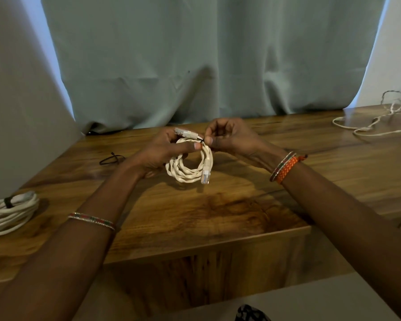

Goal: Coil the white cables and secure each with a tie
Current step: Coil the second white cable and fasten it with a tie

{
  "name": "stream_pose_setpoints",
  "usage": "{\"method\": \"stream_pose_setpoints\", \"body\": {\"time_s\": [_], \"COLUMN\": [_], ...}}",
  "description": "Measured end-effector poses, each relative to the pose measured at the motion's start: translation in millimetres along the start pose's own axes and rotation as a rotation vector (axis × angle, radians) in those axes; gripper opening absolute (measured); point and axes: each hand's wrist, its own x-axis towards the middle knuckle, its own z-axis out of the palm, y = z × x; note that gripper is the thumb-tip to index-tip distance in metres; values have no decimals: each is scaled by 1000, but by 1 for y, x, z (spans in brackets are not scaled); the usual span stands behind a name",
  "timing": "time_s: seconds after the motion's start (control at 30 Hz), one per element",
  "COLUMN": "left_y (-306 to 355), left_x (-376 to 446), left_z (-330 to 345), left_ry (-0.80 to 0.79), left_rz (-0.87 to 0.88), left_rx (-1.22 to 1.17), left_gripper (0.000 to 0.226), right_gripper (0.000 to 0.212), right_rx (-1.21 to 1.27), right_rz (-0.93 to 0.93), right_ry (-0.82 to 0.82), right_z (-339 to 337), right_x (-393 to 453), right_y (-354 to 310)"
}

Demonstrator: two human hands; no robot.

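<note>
1. Left hand [162, 151] grips the coiled white ethernet cable [190, 165] above the table [218, 212], mid-scene.
2. Right hand [229, 137] pinches a thin black tie [201, 139] at the coil's top.
3. Tying step under way; next probably cinching it tight, then the loose cable [377, 126] far right.

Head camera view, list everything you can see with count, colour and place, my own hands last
coiled cable: one, white, held above table centre
tie: one, black, at the held coil's top
tied bundle: one, white with dark tie, table's left edge
loose cable: one, white, uncoiled, far right
spare tie: one, black, table left of the hands
table: one, brown wood
curtain: one, grey-green, behind
left hand: holding the coil
right hand: pinching the tie
</note>
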Motion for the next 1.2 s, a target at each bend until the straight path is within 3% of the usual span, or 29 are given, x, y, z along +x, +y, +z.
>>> {"method": "stream_pose_setpoints", "body": {"time_s": [0.2,0.53,0.83,1.0,1.2], "left_y": [-2,0,2,-3,-5], "left_x": [0,-2,-2,0,1], "left_z": [-3,-2,4,-4,-5], "left_ry": [-2,1,-7,38,24], "left_rz": [-24,-3,13,-44,-59], "left_rx": [-29,9,0,-75,-70], "left_gripper": [20,14,15,18,23], "right_gripper": [12,12,8,6,14], "right_rx": [182,48,333,403,301], "right_rz": [102,63,270,227,251], "right_ry": [-28,181,12,89,17], "right_z": [0,12,10,6,-3], "right_x": [-1,-7,-5,-5,-10], "right_y": [-3,-2,-6,-4,-14]}}
